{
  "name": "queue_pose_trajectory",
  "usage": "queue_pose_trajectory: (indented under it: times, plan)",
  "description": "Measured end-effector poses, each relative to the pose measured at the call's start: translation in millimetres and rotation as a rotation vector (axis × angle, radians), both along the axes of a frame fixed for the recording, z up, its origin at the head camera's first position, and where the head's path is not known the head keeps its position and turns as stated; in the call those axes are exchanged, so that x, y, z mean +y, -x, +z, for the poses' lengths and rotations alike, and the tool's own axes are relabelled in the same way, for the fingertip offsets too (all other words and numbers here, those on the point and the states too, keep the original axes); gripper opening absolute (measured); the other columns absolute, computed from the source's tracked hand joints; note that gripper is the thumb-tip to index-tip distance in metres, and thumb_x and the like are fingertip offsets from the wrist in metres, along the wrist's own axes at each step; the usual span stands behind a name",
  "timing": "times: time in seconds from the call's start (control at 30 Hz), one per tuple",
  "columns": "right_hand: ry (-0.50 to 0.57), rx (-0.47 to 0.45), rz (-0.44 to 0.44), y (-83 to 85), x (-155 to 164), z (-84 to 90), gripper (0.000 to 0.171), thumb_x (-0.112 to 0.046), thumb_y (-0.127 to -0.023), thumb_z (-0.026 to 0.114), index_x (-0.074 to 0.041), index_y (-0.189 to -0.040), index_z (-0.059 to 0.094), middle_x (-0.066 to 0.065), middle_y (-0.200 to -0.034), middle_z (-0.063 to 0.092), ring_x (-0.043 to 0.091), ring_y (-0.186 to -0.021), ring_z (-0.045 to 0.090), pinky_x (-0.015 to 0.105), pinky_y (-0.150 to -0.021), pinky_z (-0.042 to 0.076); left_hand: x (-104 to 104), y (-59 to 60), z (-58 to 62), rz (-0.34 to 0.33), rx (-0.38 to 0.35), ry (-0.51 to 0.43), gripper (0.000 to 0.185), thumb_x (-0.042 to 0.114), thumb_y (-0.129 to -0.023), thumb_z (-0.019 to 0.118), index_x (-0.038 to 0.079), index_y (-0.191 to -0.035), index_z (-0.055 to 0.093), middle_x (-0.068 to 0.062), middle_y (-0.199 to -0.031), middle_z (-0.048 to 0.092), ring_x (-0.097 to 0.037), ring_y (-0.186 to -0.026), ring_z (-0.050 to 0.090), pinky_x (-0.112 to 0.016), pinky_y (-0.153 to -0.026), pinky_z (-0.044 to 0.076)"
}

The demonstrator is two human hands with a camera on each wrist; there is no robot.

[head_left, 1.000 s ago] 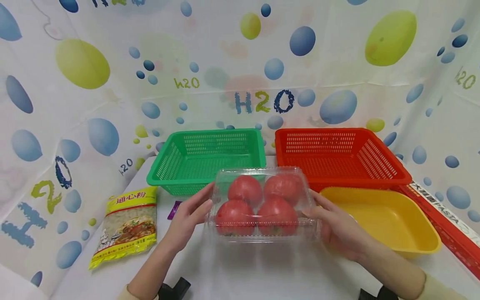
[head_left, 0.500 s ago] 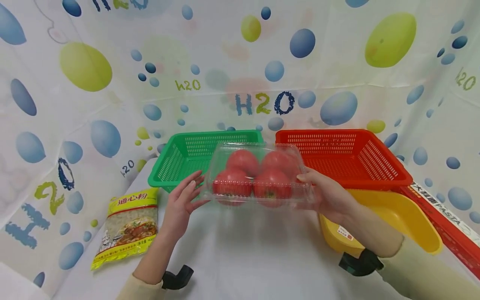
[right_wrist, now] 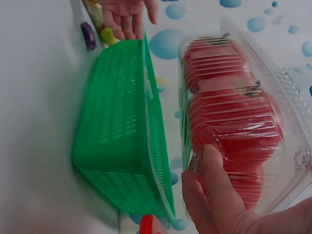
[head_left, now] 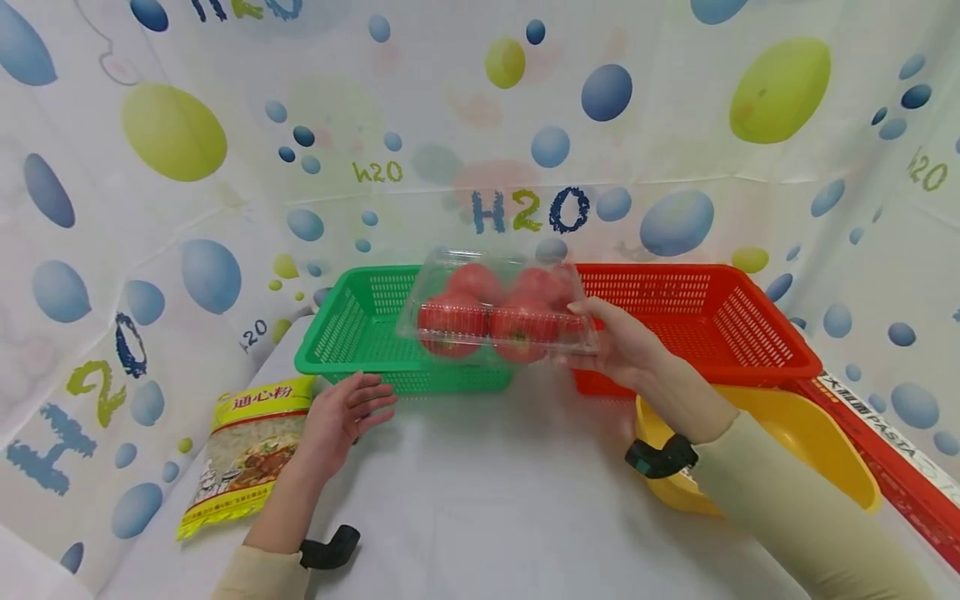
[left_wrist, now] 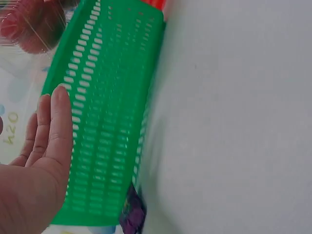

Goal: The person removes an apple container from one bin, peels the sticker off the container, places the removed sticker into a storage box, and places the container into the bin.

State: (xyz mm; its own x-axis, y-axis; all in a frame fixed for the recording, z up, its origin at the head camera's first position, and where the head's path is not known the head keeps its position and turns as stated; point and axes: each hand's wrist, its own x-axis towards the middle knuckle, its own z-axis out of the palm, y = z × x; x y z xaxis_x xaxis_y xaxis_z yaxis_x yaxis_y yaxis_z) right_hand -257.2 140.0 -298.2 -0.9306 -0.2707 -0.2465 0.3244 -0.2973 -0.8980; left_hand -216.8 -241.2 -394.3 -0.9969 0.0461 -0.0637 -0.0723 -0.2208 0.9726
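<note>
A clear plastic clamshell box of red tomatoes (head_left: 498,312) hangs in the air over the right part of the green basket (head_left: 360,333). My right hand (head_left: 611,346) grips the box's right end; the right wrist view shows the box (right_wrist: 239,114) with thumb and fingers curled round its edge above the green basket (right_wrist: 122,141). My left hand (head_left: 348,412) is off the box, fingers spread, just in front of the green basket's near wall. In the left wrist view the left hand (left_wrist: 46,141) hovers beside that basket (left_wrist: 105,122), holding nothing.
A red basket (head_left: 690,317) stands right of the green one, a yellow tray (head_left: 817,450) in front of it and a long red pasta box (head_left: 892,446) at the far right. A yellow bag of macaroni (head_left: 251,446) lies left, with a small purple packet (left_wrist: 132,214) near the green basket.
The box of tomatoes has risen off the table and moved back over the green basket. My left hand has let go and dropped toward the table; the right hand alone carries the box.
</note>
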Motion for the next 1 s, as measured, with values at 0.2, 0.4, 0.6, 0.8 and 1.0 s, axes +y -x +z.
queue_pose_trajectory:
  times: [0.2, 0.4, 0.6, 0.8, 1.0]
  plan:
    - [0.032, -0.026, -0.014, 18.9, -11, 4.5, 0.054, -0.027, -0.098, 0.063, -0.023, -0.146, 0.037, 0.006, -0.148, 0.039, 0.031, -0.133, 0.040, 0.043, -0.098, 0.053, -7, 7.5, -4.6, 0.000, -0.028, 0.005, 0.057, 0.034, -0.109, 0.045, -0.013, -0.139, 0.037, -0.009, -0.114, 0.071, -0.019, -0.101, 0.071, -0.037, -0.090, 0.057]
    - [0.004, -0.048, -0.026, 35.7, -29, 10.1, 0.055, -0.029, -0.099, 0.062, -0.022, -0.147, 0.037, 0.009, -0.148, 0.040, 0.036, -0.131, 0.043, 0.043, -0.093, 0.055, -6, 14.0, -4.1, 0.049, -0.074, -0.127, 0.040, 0.031, -0.108, 0.049, 0.001, -0.133, 0.041, -0.006, -0.110, 0.073, -0.017, -0.100, 0.071, -0.036, -0.092, 0.055]
    - [-0.014, -0.023, -0.001, 49.5, -46, 12.5, 0.061, -0.028, -0.098, 0.061, -0.022, -0.150, 0.031, 0.012, -0.146, 0.041, 0.037, -0.126, 0.047, 0.042, -0.085, 0.058, 3, 16.5, -2.2, 0.115, -0.115, -0.357, 0.034, 0.025, -0.107, 0.051, 0.003, -0.132, 0.043, -0.007, -0.099, 0.075, -0.018, -0.099, 0.072, -0.035, -0.091, 0.055]
    - [-0.017, -0.056, -0.009, 64.5, -64, 14.4, 0.064, -0.030, -0.096, 0.066, -0.025, -0.150, 0.031, 0.017, -0.142, 0.045, 0.040, -0.120, 0.056, 0.043, -0.084, 0.058, 10, 17.1, -1.3, 0.173, -0.115, -0.501, 0.027, 0.018, -0.107, 0.050, 0.004, -0.128, 0.043, -0.011, -0.096, 0.074, -0.021, -0.097, 0.073, -0.034, -0.090, 0.056]
    - [0.010, -0.053, -0.011, 82.2, -83, 9.6, 0.061, -0.028, -0.094, 0.067, -0.021, -0.147, 0.038, 0.024, -0.139, 0.046, 0.043, -0.112, 0.060, 0.045, -0.083, 0.058, 15, 16.9, 0.4, 0.208, -0.117, -0.546, 0.020, 0.016, -0.108, 0.046, 0.008, -0.125, 0.041, -0.011, -0.094, 0.072, -0.021, -0.093, 0.074, -0.033, -0.089, 0.056]
